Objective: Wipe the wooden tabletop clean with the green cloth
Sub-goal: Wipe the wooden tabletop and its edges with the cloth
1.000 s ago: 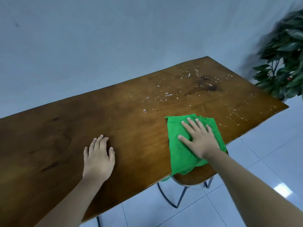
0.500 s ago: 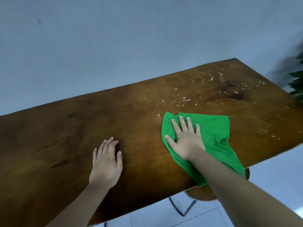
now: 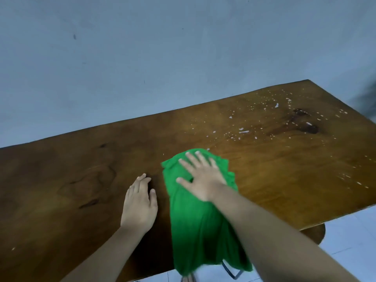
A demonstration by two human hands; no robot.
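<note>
The wooden tabletop is dark brown and runs across the view. White crumbs and specks lie scattered over its far right part, around a dark knot. The green cloth lies stretched from the table's middle over its near edge. My right hand presses flat on the cloth's far end, fingers spread. My left hand rests flat on the bare wood just left of the cloth, holding nothing.
A pale blue wall stands directly behind the table. A round wooden stool seat with black metal legs sits under the near right edge. White floor tiles show at lower right.
My right hand has slid the cloth leftward, close to my left hand, and the cloth now trails long over the near edge. The view has shifted left.
</note>
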